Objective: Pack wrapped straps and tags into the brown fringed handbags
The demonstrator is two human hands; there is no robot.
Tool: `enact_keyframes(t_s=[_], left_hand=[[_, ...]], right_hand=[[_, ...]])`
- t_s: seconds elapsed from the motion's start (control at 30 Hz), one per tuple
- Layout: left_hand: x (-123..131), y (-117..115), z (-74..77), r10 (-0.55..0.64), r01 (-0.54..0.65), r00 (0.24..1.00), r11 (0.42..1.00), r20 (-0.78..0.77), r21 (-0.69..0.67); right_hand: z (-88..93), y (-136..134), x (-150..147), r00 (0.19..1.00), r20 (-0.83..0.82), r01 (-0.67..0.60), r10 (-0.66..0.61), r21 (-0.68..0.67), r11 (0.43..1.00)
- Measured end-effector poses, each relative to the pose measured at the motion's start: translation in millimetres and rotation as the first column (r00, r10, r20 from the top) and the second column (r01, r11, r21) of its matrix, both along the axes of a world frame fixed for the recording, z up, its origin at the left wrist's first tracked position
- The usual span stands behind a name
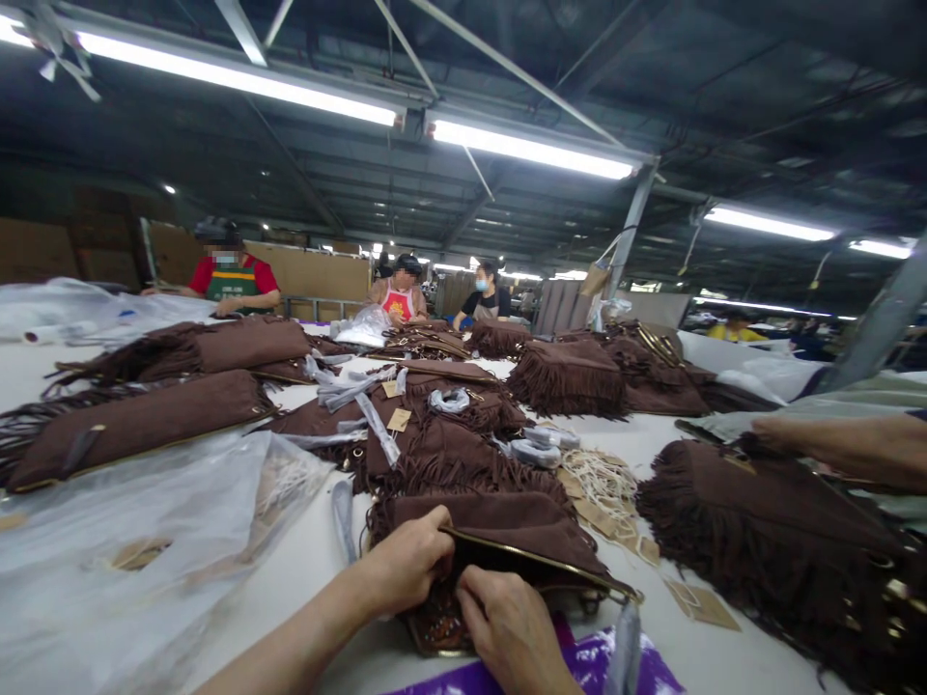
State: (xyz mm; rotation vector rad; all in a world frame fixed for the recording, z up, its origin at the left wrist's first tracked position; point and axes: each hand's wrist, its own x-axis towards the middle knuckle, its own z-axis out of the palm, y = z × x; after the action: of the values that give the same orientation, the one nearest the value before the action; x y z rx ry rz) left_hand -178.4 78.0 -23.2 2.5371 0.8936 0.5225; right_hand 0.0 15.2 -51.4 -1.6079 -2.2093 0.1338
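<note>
A dark brown fringed bag lies in front of me with its brass zipper open along the top. My left hand is closed on the zipper edge at the left end of the opening. Beside it, my right hand has its fingers curled over the near edge, at the mouth of the bag; the fingertips are partly hidden. A patterned lining or panel shows under the hands. Near the zipper's right end hangs a strip wrapped in grey plastic. Purple glossy plastic lies beneath the bag.
More brown fringed bags cover the white table. Clear plastic sheeting spreads at left. Tan tags with white strings lie right of centre. Another person's arm reaches in from the right over a bag. Several co-workers are across the table.
</note>
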Motion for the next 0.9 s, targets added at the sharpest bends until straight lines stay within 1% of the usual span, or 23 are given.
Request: enact_keyframes(t_s=[0.07, 0.1, 0.17, 0.23, 0.27, 0.3, 0.33, 0.37, 0.4, 0.43, 0.47, 0.5, 0.53, 0.57, 0.6, 0.63, 0.7, 0.73, 0.8, 0.83, 0.87, 0.9], left_hand=[[-0.9, -2.8, 9.7, -0.001, 0.001, 1.000, 1.000, -0.002, 0.026], [-1.5, -4.9, 18.1, -0.002, 0.001, 1.000, 0.999, 0.009, 0.040], [-1.8, -12.2, 41.4, 0.031, -0.032, 0.999, 0.993, 0.010, 0.115], [-0.1, -24.2, 68.4, 0.116, -0.115, 0.993, 0.965, 0.010, 0.236], [1.4, -31.1, 80.8, 0.152, -0.158, 0.987, 0.949, 0.045, 0.274], [3.3, -38.0, 90.9, 0.168, -0.191, 0.980, 0.942, 0.106, 0.275], [5.3, -44.0, 97.9, 0.170, -0.211, 0.967, 0.951, 0.189, 0.226], [7.7, -48.6, 101.4, 0.168, -0.209, 0.944, 0.970, 0.283, 0.121], [10.3, -51.5, 101.3, 0.180, -0.185, 0.910, 0.982, 0.375, -0.020], [13.3, -52.5, 97.9, 0.215, -0.149, 0.870, 0.972, 0.443, -0.179], [16.6, -51.8, 91.9, 0.267, -0.107, 0.838, 0.935, 0.476, -0.337], [20.3, -49.8, 84.2, 0.316, -0.061, 0.820, 0.878, 0.477, -0.475], [24.1, -47.0, 75.8, 0.347, -0.017, 0.816, 0.813, 0.462, -0.581], [27.8, -43.9, 67.5, 0.356, 0.029, 0.819, 0.758, 0.451, -0.651], [31.3, -40.7, 60.1, 0.353, 0.071, 0.819, 0.721, 0.453, -0.690], [34.1, -37.6, 53.8, 0.342, 0.114, 0.812, 0.701, 0.472, -0.704], [37.5, -32.1, 44.8, 0.332, 0.167, 0.777, 0.711, 0.535, -0.683], [38.0, -29.5, 41.5, 0.338, 0.168, 0.761, 0.722, 0.554, -0.671], [37.3, -24.5, 35.6, 0.361, 0.150, 0.747, 0.727, 0.559, -0.670], [36.6, -22.1, 32.7, 0.378, 0.143, 0.738, 0.722, 0.559, -0.677], [36.1, -20.1, 29.9, 0.398, 0.136, 0.727, 0.715, 0.560, -0.686], [36.0, -18.5, 27.4, 0.418, 0.132, 0.712, 0.710, 0.565, -0.692]], right_hand=[[8.3, -0.6, 6.7, 0.992, -0.120, -0.042, 0.045, 0.026, 0.999], [14.6, -0.9, 11.0, 0.978, -0.197, -0.055, 0.064, 0.054, 0.997], [30.2, -1.7, 19.0, 0.931, -0.352, -0.063, 0.098, 0.110, 0.992], [46.3, -2.0, 22.7, 0.857, -0.500, -0.076, 0.121, 0.109, 0.991], [53.0, -1.5, 22.0, 0.801, -0.586, -0.106, 0.125, 0.066, 0.992], [58.3, -0.4, 19.7, 0.727, -0.677, -0.152, 0.115, 0.004, 0.988], [62.0, 1.4, 16.0, 0.634, -0.768, -0.210, 0.086, -0.063, 0.976], [64.3, 3.9, 11.3, 0.527, -0.849, -0.259, 0.043, -0.112, 0.959], [65.6, 7.0, 6.1, 0.415, -0.910, -0.293, -0.003, -0.137, 0.946], [66.4, 10.4, 0.9, 0.309, -0.950, -0.304, -0.038, -0.137, 0.943], [67.3, 13.8, -3.9, 0.218, -0.974, -0.289, -0.056, -0.119, 0.950], [68.4, 17.0, -8.1, 0.149, -0.987, -0.261, -0.058, -0.096, 0.960], [70.2, 19.8, -11.6, 0.108, -0.993, -0.236, -0.044, -0.068, 0.969], [72.5, 22.2, -14.2, 0.092, -0.996, -0.219, -0.021, -0.041, 0.975], [75.2, 24.2, -15.8, 0.092, -0.996, -0.211, 0.001, -0.018, 0.977], [77.8, 26.0, -16.4, 0.097, -0.995, -0.219, 0.017, -0.005, 0.976], [81.3, 29.1, -13.6, 0.080, -0.997, -0.271, 0.024, 0.001, 0.963], [81.3, 30.6, -10.1, 0.043, -0.999, -0.288, 0.015, 0.002, 0.958], [76.8, 33.7, 1.2, -0.082, -0.996, -0.272, -0.024, 0.000, 0.962], [72.2, 35.1, 8.3, -0.149, -0.988, -0.238, -0.047, -0.010, 0.971], [66.3, 36.1, 15.7, -0.199, -0.977, -0.196, -0.071, -0.031, 0.980], [59.5, 36.7, 22.6, -0.221, -0.971, -0.160, -0.094, -0.059, 0.985]])
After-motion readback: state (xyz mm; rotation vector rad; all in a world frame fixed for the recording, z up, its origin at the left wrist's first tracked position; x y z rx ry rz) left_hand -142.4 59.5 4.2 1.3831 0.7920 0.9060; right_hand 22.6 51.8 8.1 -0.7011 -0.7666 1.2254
